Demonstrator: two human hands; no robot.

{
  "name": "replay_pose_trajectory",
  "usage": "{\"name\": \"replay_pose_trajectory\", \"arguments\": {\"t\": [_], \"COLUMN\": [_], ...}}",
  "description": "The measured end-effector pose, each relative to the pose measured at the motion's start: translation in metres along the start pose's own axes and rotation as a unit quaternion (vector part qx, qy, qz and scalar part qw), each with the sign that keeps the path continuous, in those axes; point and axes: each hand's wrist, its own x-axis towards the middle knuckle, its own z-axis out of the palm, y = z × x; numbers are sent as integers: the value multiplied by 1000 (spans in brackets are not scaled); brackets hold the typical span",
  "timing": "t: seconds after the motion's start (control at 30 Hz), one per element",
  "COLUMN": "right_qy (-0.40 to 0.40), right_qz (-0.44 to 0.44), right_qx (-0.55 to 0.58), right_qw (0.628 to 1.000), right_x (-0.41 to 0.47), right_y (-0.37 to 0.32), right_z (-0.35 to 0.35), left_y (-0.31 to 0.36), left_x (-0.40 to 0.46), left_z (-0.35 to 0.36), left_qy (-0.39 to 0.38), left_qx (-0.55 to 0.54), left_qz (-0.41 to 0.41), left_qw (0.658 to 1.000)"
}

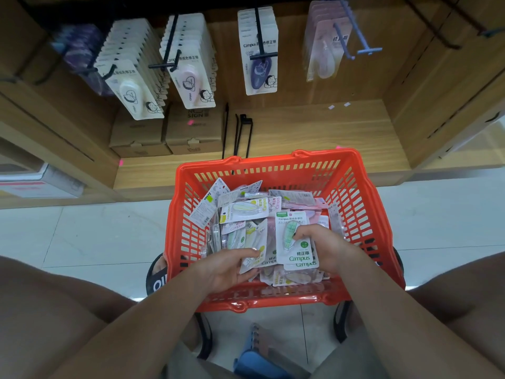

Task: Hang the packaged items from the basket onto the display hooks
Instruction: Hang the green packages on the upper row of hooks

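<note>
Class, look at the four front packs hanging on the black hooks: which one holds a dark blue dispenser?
The rightmost black-hook pack, marked Campus: its dispenser is dark blue, while the others hold white or pale pink ones.

Red slatted plastic basket (pixel 352 192): upright on the floor before the display, loaded with a loose pile of carded correction-tape packages (pixel 246 212) lying at mixed angles. One green-printed package (pixel 293 239) is raised from the pile, gripped at its right edge. Display hooks (pixel 261 34): dark prongs projecting from the wooden back panel, carrying rows of hanging packages.
</note>
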Motion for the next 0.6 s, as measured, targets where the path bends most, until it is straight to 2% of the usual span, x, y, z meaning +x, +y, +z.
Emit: {"name": "replay_pose_trajectory", "arguments": {"t": [0.17,0.3,0.37,0.6], "right_qy": [-38,-58,-69,-129], "right_qz": [19,4,-23,-162], "right_qx": [22,9,-8,-21], "right_qw": [999,998,997,978], "right_x": [-12,-24,-33,-79], "right_y": [3,-4,-14,-70], "right_z": [1,10,18,56], "left_y": [4,14,25,88], "left_x": [-12,-26,-38,-113], "left_z": [4,15,19,28], "left_qy": [8,-26,-43,-104], "left_qx": [47,190,228,211], "left_qz": [10,53,72,185], "left_qw": [999,980,970,954]}}
